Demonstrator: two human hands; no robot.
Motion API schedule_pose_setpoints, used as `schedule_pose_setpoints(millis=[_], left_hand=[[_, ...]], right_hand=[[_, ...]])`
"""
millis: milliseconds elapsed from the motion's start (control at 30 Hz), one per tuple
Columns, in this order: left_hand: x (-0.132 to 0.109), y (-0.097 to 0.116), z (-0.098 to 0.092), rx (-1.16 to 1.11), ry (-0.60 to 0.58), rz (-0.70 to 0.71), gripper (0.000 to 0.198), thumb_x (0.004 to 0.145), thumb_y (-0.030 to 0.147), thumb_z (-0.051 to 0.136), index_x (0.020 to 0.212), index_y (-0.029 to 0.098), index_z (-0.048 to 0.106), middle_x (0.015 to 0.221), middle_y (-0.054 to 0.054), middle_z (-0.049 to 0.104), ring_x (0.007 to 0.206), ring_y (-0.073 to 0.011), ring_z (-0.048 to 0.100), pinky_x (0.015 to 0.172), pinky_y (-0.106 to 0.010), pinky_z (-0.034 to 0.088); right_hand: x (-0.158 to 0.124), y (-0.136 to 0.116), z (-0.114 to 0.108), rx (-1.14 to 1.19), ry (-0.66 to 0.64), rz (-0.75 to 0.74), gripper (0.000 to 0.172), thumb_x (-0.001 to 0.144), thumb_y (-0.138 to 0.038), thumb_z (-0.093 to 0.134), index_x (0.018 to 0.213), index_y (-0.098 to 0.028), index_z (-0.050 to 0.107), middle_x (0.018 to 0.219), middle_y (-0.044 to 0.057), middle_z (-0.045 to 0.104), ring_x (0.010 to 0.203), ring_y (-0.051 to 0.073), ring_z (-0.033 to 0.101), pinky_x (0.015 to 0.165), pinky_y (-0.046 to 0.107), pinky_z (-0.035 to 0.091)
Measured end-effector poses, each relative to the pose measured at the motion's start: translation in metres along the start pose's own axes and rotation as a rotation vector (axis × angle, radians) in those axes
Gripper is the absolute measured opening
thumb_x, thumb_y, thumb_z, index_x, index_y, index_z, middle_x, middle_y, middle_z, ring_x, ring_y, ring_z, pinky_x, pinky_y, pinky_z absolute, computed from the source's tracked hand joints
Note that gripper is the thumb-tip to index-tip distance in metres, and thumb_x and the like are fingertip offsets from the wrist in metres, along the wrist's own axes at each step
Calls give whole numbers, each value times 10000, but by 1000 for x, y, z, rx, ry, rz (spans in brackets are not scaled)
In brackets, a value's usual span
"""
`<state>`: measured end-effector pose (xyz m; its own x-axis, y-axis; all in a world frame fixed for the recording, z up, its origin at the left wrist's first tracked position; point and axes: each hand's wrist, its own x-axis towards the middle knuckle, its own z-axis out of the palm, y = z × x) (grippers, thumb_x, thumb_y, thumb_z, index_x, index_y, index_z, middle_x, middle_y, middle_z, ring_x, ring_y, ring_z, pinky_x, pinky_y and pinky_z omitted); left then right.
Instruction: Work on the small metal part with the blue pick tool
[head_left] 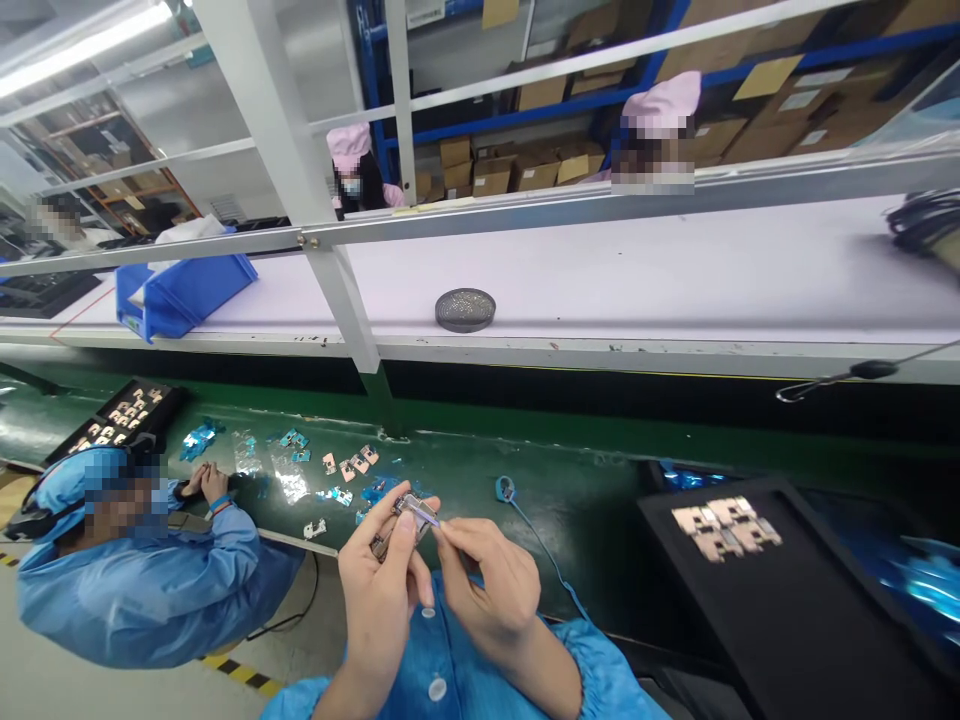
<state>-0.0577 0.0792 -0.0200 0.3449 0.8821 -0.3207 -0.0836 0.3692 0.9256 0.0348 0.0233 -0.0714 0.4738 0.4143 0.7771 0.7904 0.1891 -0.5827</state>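
Close up: left hand [382,585] pinching small metal part [405,512] at chest height, above green counter [592,500] edge. Right hand [491,580] just right of part, fingertips closed on thin sliver touching its right end. Part's long axis slants up-right.

Wearer's body: bare left hand [382,600] and right hand [491,580]; light-blue smock [465,680] with gathered elastic cuffs [592,670] and round, pale snap buttons [437,689] down the front.
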Motion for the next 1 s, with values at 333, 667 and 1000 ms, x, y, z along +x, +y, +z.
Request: schedule_pose_setpoints(millis=[333, 667, 1000], left_hand=[[-4, 3, 0, -105, 5, 30, 451, 865, 422, 760, 1234, 173, 690, 1156, -208, 759, 406, -36, 543, 346, -119, 310], [-7, 1, -6, -77, 29, 77, 389, 907, 384, 724, 1231, 169, 697, 1135, -187, 768, 410, -27, 544, 352, -118, 322], [-9, 1, -5, -36, 39, 121, 394, 885, 392, 745, 1210, 170, 717, 1129, -182, 773, 419, -38, 548, 365, -148, 345]], right_hand=[[10, -6, -10, 8, -35, 36, 145, 903, -60, 679, 1013, -155, 677, 863, 74, 760, 733, 154, 730, 633, 258, 631], [6, -6, -15, -9, -10, 19, 200, 878, -35, 706, 1030, -163, 687, 899, 78, 759, 774, 172, 734, 644, 285, 633], [10, -9, -15, -33, -84, -69, 181, 919, -55, 669, 1059, -167, 693, 879, 63, 790, 757, 178, 764, 648, 284, 636]])
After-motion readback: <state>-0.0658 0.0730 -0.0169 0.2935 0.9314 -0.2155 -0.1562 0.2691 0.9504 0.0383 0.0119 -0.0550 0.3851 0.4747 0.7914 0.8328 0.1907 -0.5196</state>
